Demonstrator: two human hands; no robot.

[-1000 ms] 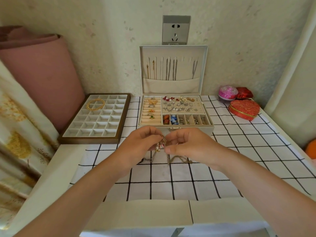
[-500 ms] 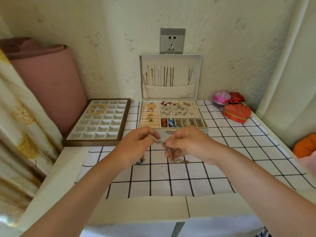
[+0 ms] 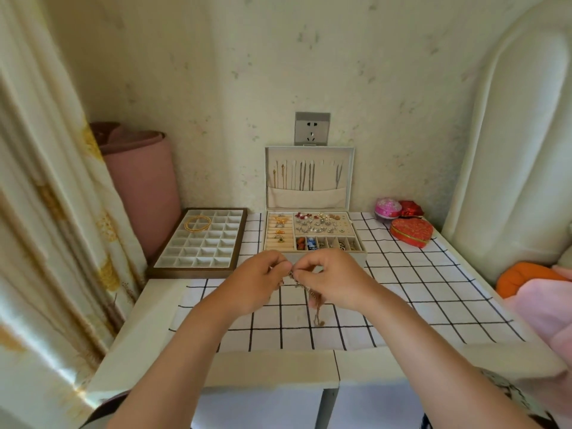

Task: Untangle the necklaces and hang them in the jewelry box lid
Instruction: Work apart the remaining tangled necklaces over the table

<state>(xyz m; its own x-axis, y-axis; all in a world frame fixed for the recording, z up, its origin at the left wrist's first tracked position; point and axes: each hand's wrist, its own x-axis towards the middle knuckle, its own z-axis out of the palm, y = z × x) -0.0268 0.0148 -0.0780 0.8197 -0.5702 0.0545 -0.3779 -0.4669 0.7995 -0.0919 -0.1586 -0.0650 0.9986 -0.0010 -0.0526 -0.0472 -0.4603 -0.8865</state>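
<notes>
The checkered cloth (image 3: 408, 292) covers the table in front of me. At its far edge the jewelry box (image 3: 358, 256) stands open, its lid (image 3: 325, 197) upright against the wall with chains hanging inside. My left hand (image 3: 257, 281) and right hand (image 3: 335, 281) meet just before the box. Both pinch the tangled necklaces (image 3: 317, 315), whose loose end dangles below my right hand.

Jewelry box (image 3: 312, 239) against the wall, compartment tray (image 3: 198, 243) left, heart box (image 3: 411, 232) right, hands before it

Compartment tray (image 3: 198, 243) with gold bangles (image 3: 197, 224) at left; red heart box (image 3: 411, 233) at right.
</notes>
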